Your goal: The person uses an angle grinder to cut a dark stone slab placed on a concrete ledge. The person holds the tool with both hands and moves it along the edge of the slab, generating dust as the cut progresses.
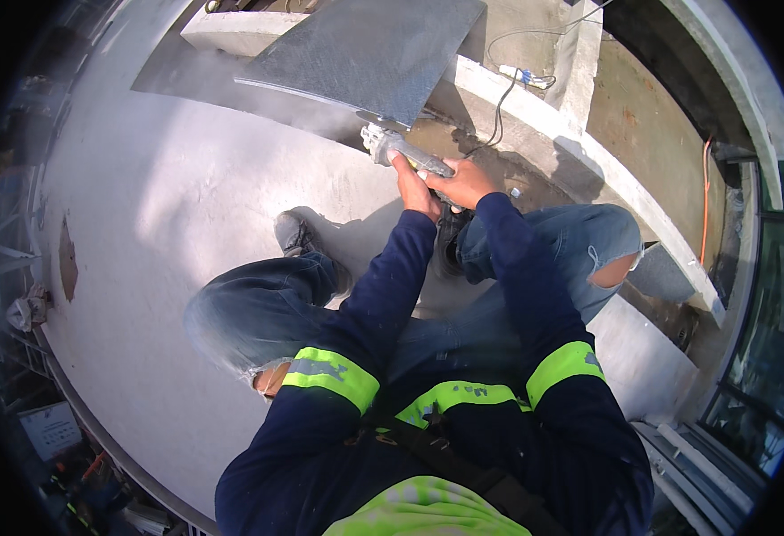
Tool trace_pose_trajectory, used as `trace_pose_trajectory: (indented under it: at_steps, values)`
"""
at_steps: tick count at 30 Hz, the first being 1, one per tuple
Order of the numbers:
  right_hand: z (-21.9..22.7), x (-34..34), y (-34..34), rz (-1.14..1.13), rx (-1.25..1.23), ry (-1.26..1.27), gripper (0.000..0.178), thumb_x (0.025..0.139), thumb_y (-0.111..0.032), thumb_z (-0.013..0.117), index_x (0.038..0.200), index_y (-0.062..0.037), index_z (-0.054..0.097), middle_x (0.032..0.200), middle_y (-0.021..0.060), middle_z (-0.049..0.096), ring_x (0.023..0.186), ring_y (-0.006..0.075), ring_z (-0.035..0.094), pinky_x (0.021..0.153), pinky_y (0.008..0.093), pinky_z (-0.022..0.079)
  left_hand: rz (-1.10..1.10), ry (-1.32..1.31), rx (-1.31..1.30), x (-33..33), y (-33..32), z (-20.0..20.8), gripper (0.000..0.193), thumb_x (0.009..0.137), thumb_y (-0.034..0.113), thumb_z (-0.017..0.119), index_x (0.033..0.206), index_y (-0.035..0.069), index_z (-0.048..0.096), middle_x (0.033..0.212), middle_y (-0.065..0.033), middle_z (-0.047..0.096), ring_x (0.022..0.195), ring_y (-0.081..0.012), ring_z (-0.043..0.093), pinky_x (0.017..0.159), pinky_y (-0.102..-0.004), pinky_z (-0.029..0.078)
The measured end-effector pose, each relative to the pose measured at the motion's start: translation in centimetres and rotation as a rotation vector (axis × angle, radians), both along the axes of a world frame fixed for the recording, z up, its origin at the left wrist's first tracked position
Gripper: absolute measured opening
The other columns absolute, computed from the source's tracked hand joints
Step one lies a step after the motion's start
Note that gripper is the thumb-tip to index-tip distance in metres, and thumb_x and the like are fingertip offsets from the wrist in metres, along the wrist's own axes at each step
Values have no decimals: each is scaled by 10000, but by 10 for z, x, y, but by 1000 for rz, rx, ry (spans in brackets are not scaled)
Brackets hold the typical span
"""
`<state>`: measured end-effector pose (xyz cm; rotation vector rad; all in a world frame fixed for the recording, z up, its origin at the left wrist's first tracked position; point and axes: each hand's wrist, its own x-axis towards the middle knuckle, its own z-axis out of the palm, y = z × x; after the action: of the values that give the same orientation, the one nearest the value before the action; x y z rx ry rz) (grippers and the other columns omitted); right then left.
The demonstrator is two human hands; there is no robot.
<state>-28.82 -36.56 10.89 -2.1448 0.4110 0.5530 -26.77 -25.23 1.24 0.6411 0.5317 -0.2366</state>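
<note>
A dust-whitened angle grinder (399, 147) is gripped in both my hands in front of me. My left hand (417, 190) closes around its body near the head, while my right hand (469, 183) wraps the rear part. The grinder's disc (374, 118) meets or nearly meets the near edge of a large dark grey slab (365, 54); whether it cuts in is hard to tell. Pale dust drifts left from there along the slab's light edge. The slab lies tilted over low concrete walls.
A curved white concrete wall (553, 125) runs down the right, with a black cable and a white-and-blue plug connector (526, 77) by it. An orange cable (705, 196) hangs farther right. Metal profiles (704, 473) lie lower right. Pale floor (142, 295) spreads left to a curved edge.
</note>
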Motion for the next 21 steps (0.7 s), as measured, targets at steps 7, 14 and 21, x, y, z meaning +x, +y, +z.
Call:
trace_pose_trajectory:
  at_steps: [7, 14, 21]
  values:
    - [6, 6, 8, -51, 28, 31, 810, 946, -661, 849, 1499, -72, 783, 1276, 242, 849, 1193, 359, 825, 1052, 427, 612, -5, 16, -7, 9, 5, -6, 774, 1191, 761, 424, 1504, 70, 579, 1227, -155, 737, 1130, -322, 746, 1040, -502, 606]
    - [-2, -1, 1, -36, 58, 22, 833, 964, -638, 857, 1492, -1, 767, 1196, 214, 862, 1055, 289, 845, 943, 399, 641, 12, 14, -1, 0, -1, 0, 779, 1191, 763, 420, 1464, 56, 601, 1192, -152, 746, 1116, -321, 748, 1046, -488, 599]
    - [-15, -3, -3, -15, 35, -5, 909, 925, -692, 825, 1589, -79, 723, 1242, 207, 860, 924, 277, 852, 849, 387, 658, -8, 25, -28, -2, -2, 5, 786, 1183, 775, 428, 1451, 56, 601, 1198, -153, 739, 1116, -317, 748, 1039, -485, 601]
